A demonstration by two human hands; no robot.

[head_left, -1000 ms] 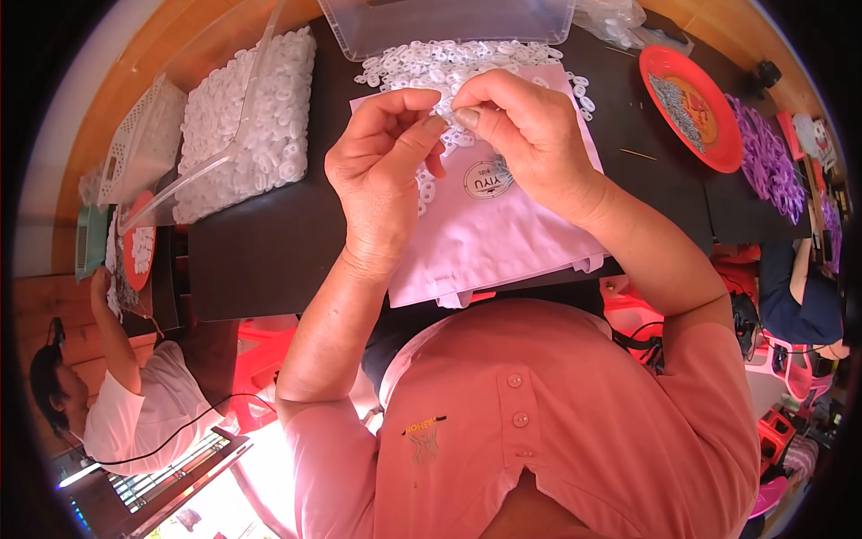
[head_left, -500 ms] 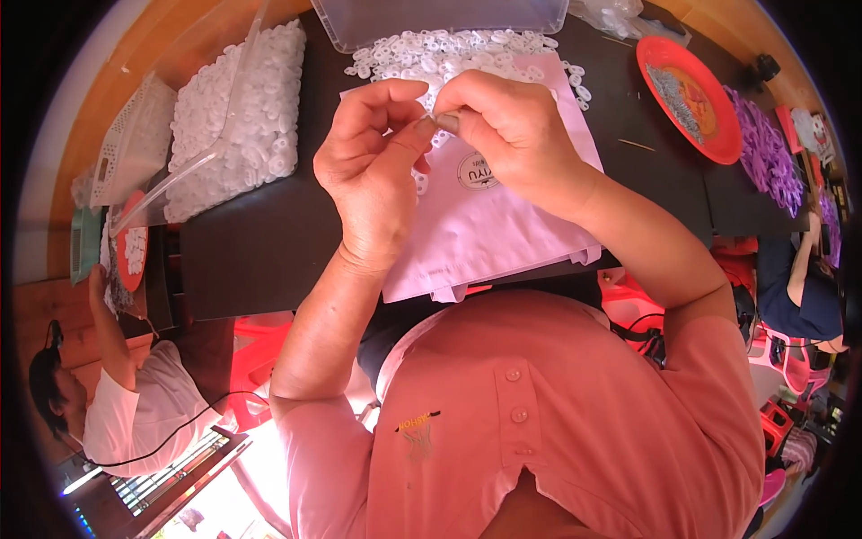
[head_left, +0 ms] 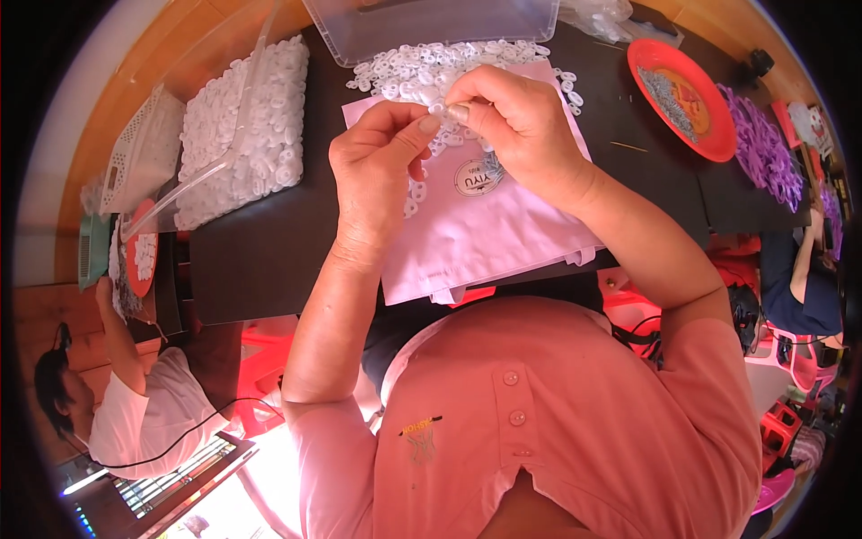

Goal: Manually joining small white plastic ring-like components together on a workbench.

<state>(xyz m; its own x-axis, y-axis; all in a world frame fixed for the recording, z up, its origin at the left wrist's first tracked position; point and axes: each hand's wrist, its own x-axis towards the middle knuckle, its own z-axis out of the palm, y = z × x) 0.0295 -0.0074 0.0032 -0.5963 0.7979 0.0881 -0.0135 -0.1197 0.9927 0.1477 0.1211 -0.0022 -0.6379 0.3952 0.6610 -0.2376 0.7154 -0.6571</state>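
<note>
Over a pink tote bag [head_left: 485, 242], both my hands meet fingertip to fingertip. My left hand [head_left: 377, 166] pinches a small white plastic piece [head_left: 437, 109] between thumb and index finger. From the other side, the thumb and index finger of my right hand [head_left: 525, 130] are pinched against that piece; what tiny part they hold, if any, is too small to make out. Several thin grey metal bits [head_left: 492, 167] show beneath my right palm, near the bag's round print. Loose white oval plastic pieces [head_left: 413, 67] lie heaped at the bag's far edge, some partly under my hands.
A clear bin [head_left: 242, 126] full of white pieces stands left. A clear tray [head_left: 431, 27] lies behind the heap. At right are a red plate [head_left: 718, 135] of grey metal bits, purple straps [head_left: 763, 153] and a thin stick [head_left: 628, 145]. Other people sit on both sides.
My fingertips have shifted slightly, and the white piece between them now shows more plainly. The grey metal bits under my right palm have come into view. The whole view has shifted a little.
</note>
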